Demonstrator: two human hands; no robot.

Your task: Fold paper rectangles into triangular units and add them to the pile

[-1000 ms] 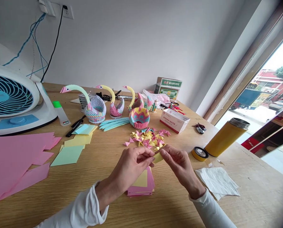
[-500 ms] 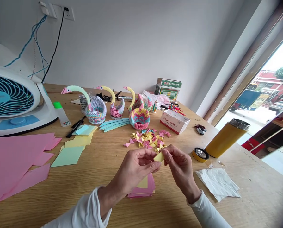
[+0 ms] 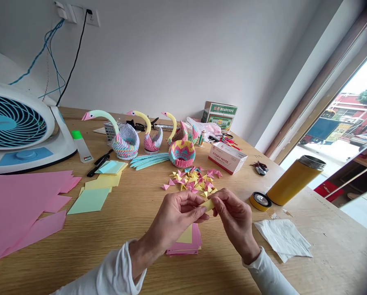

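Observation:
A small folded piece of yellow paper [image 3: 208,204] is pinched between both hands above the table. My left hand [image 3: 178,215] grips its left end with thumb and fingers. My right hand [image 3: 234,217] holds the right end between thumb and forefinger. Under my left hand lies a stack of pink and yellow paper slips [image 3: 195,241], partly hidden by it. Just beyond the hands is a loose pile of folded paper triangles [image 3: 191,179] in pink, yellow and some blue.
Paper swans [image 3: 126,141] stand at the back beside blue folded strips [image 3: 149,159]. A sticky note box [image 3: 224,157], a yellow flask [image 3: 294,182], its lid [image 3: 260,200] and a tissue [image 3: 283,237] are at right. Pink sheets [image 3: 23,205] and a fan [image 3: 26,127] occupy the left.
The view has shifted very slightly. Both hands keep hold of the yellow paper, which is turned a little and shows a narrower face between the fingers.

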